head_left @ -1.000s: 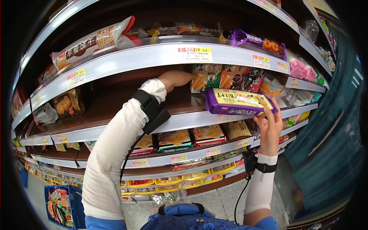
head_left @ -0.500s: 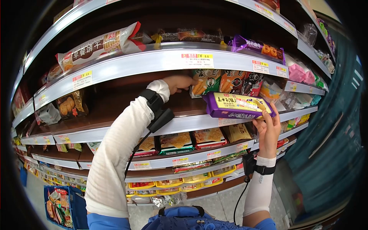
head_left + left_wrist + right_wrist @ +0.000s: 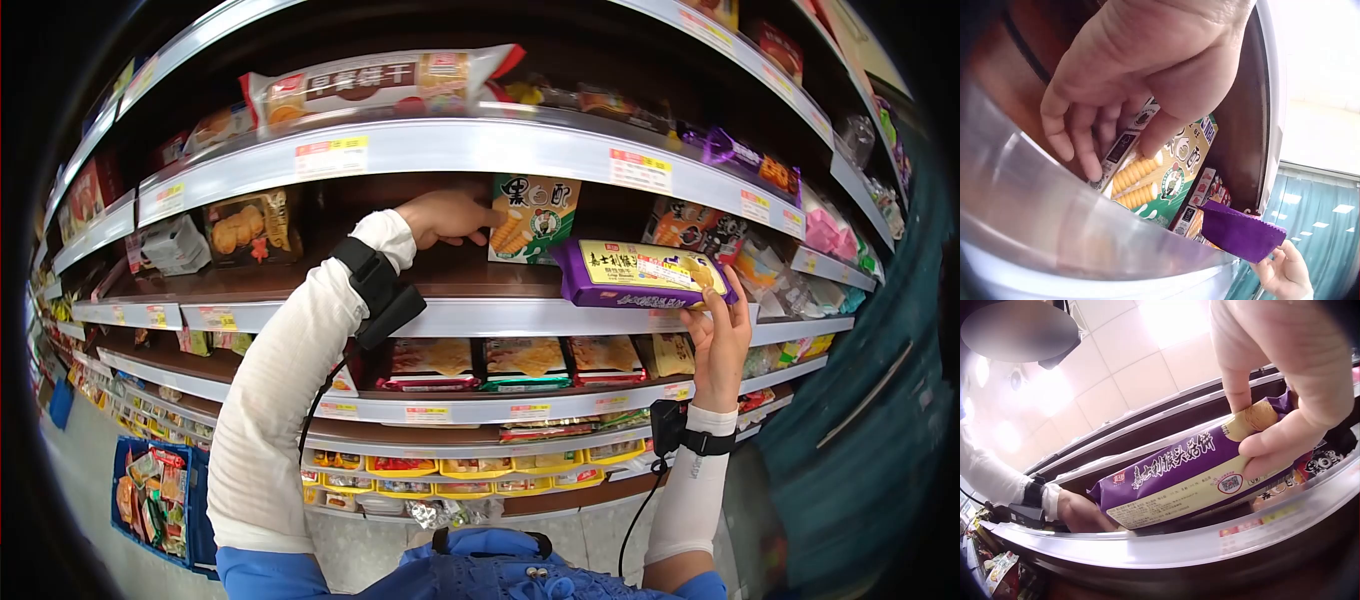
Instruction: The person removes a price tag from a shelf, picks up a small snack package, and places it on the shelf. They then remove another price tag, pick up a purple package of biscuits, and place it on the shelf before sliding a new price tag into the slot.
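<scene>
My left hand (image 3: 447, 217) reaches onto the middle shelf and grips a green-and-cream snack box (image 3: 543, 226) by its left side. In the left wrist view the thumb lies across the printed front of the box, over pictures of twisted biscuit sticks, while the fingers curl at its side edge. My right hand (image 3: 718, 350) pinches the right end of a purple-and-yellow biscuit pack (image 3: 630, 290) between thumb and fingers. That pack is held lengthwise in front of the shelf edge, overlapping the lower right of the box in the head view.
Similar snack boxes (image 3: 690, 222) stand right of the green one. A long biscuit packet (image 3: 375, 82) lies on the shelf above; a dark biscuit bag (image 3: 252, 228) sits to the left. Below are flat cracker packs (image 3: 525, 360). A blue basket (image 3: 202, 500) of packets stands on the floor.
The green box has shifted left with my left hand, away from the neighbouring boxes, leaving a gap. My head view has turned left. My right hand still holds the biscuit pack.
</scene>
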